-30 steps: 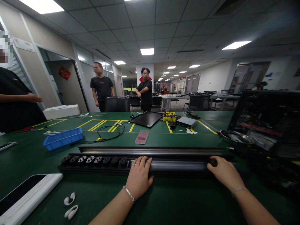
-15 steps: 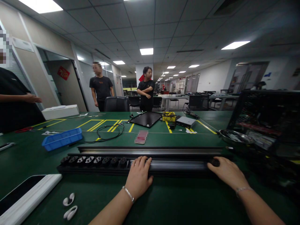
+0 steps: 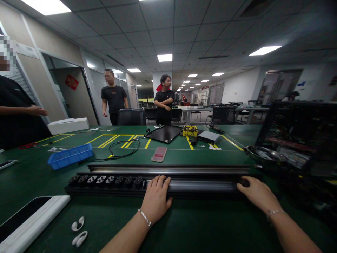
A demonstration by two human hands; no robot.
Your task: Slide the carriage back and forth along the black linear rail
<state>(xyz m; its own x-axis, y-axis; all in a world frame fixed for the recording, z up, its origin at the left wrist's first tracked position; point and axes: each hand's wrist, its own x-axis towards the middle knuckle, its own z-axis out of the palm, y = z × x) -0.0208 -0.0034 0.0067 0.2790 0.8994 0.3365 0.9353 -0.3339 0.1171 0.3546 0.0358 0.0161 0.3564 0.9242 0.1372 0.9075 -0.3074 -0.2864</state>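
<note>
A long black power strip (image 3: 110, 182) with a row of sockets lies across the green table (image 3: 184, 225) in front of me. My left hand (image 3: 156, 200) rests on its middle, fingers curled over the top edge. My right hand (image 3: 256, 195) lies flat at its right end, fingertips touching a small black round part (image 3: 244, 182). Behind the strip lies a long metal rail (image 3: 168, 169).
A blue bin (image 3: 70, 155), a black cable (image 3: 123, 147), a pink packet (image 3: 159, 154), a dark flat panel (image 3: 164, 133), a metal bowl (image 3: 264, 153), a white-framed panel (image 3: 28, 221) and two white clips (image 3: 78, 230) lie about. Three people stand behind and at left.
My right hand has slid slightly to the right along the strip's end. The person at the back has folded their arms. My left hand has stayed put.
</note>
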